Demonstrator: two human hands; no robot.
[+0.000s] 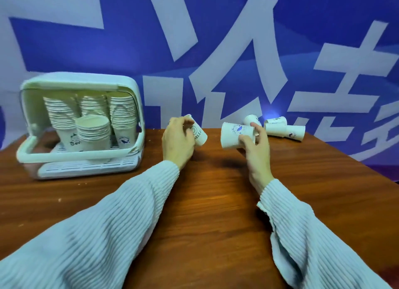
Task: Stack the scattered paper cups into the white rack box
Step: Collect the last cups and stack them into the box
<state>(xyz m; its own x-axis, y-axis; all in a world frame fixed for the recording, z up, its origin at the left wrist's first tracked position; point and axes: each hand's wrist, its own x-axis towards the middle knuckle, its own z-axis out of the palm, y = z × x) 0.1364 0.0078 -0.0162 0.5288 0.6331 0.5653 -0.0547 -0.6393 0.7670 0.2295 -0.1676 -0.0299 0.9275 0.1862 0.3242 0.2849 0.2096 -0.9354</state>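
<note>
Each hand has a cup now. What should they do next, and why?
Probably slide the left hand's cup into the right hand's cup. Both cups are held off the table, tipped sideways and close together, so nesting them first makes one trip to the box, which already holds stacks. More cups lie behind.

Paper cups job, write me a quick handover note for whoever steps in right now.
Left hand: holding one cup tilted above the table.
Right hand: holding another cup on its side.
White rack box, table's left side: open, several tall cup stacks inside.
Loose cups: a few on their sides at the table's far edge, behind the right hand.
Left: nest both held cups, gather the loose ones, put them in the box.
</note>
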